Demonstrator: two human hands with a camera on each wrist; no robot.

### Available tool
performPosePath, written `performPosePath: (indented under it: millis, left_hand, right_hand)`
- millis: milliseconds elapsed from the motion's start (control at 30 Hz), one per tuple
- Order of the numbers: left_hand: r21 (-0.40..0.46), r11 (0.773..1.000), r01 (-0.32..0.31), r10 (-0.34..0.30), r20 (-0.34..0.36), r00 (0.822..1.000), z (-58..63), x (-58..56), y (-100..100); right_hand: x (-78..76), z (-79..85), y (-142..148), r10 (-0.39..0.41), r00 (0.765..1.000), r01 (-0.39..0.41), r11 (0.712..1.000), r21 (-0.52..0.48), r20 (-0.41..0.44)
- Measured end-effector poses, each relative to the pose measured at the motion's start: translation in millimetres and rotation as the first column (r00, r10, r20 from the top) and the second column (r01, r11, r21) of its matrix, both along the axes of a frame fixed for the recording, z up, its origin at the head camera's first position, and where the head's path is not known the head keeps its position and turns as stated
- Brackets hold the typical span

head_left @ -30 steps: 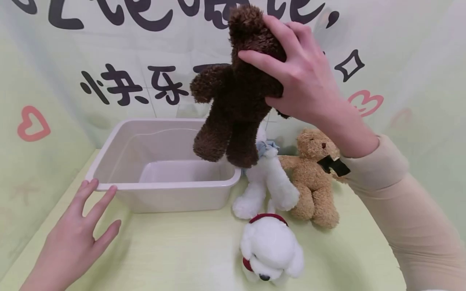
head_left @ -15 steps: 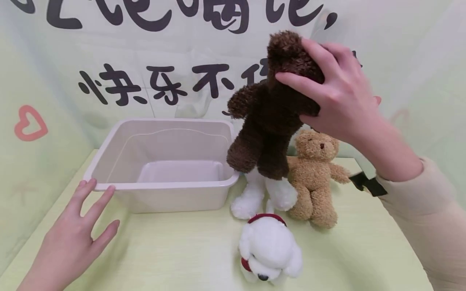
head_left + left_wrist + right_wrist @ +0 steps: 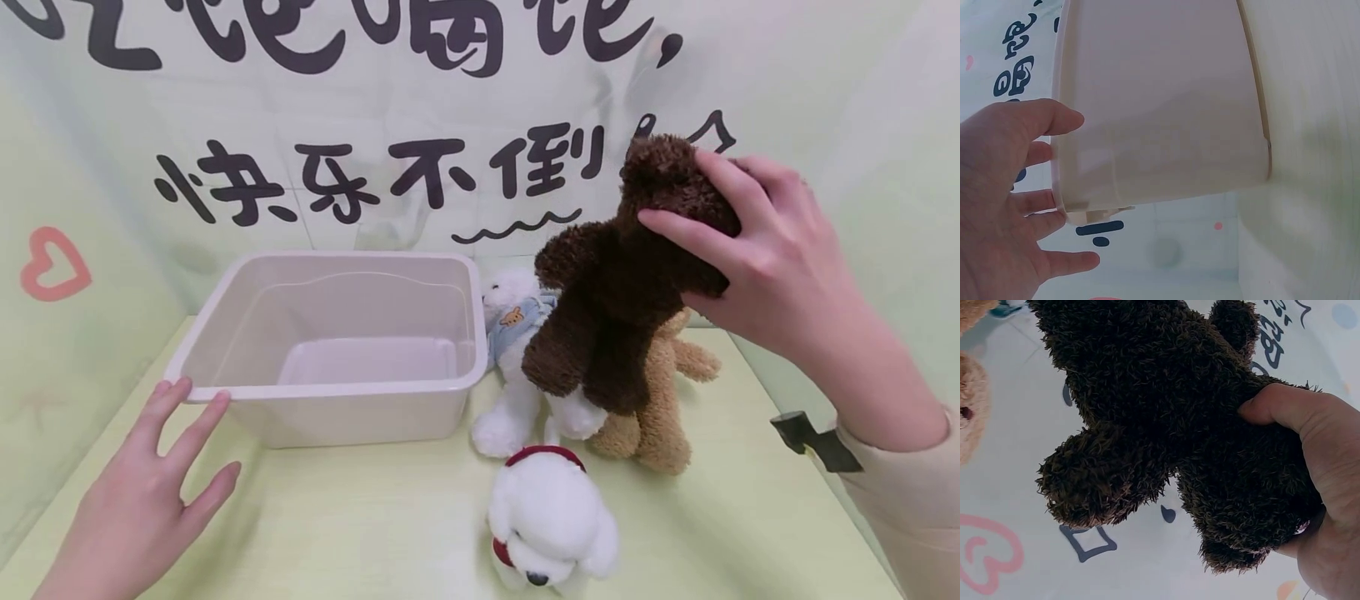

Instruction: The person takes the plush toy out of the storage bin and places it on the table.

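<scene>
My right hand [image 3: 783,258] grips a dark brown teddy bear [image 3: 622,283] by the head, holding it in the air right of the bin with its legs hanging down. In the right wrist view, the thumb presses into the bear's fur [image 3: 1147,381]. Behind it, a tan teddy bear [image 3: 663,425] is mostly hidden. A white plush toy [image 3: 517,417] in a light blue garment sits against the bin, partly covered by the brown bear's legs. My left hand [image 3: 127,492] has fingertips resting on the near left corner of the light plastic bin [image 3: 330,393], thumb held apart.
A white plush dog [image 3: 551,512] with a red collar sits at the front of the pale table [image 3: 360,517], facing me. Behind the table hangs a printed cloth [image 3: 315,100] with large dark characters.
My right hand has carried the brown bear from above the bin's right end rightward and down, in front of the tan bear. My left hand has stayed at the bin's corner.
</scene>
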State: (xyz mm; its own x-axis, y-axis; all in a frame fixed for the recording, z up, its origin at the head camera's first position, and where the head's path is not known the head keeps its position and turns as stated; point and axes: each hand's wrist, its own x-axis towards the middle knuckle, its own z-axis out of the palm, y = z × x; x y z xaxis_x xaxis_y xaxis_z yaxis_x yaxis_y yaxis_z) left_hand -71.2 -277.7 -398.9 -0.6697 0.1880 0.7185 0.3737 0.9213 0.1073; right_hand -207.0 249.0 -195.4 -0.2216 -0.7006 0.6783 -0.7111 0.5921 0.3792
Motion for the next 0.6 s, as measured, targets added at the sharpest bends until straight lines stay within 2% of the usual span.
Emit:
performPosePath:
  millis: [233, 500, 600]
  left_hand:
    - [0.021, 1.0, 0.006, -0.007, 0.025, 1.0, -1.3, 0.6, -1.0]
    - [0.026, 1.0, -0.002, 0.001, 0.026, 1.0, -1.9, 1.0, -0.7]
    - [0.028, 1.0, -0.003, 0.002, 0.027, 1.0, -1.8, 1.1, -0.8]
  right_hand:
    - [12.7, -13.7, 14.6, 0.002, 1.0, -0.002, 0.999, 0.034, 0.004]
    - [34.9, -28.5, 27.9, 0.033, 0.997, -0.033, 0.999, 0.002, 0.064]
    - [42.2, -32.0, 32.6, 0.023, 0.997, -0.025, 1.0, 0.019, 0.075]
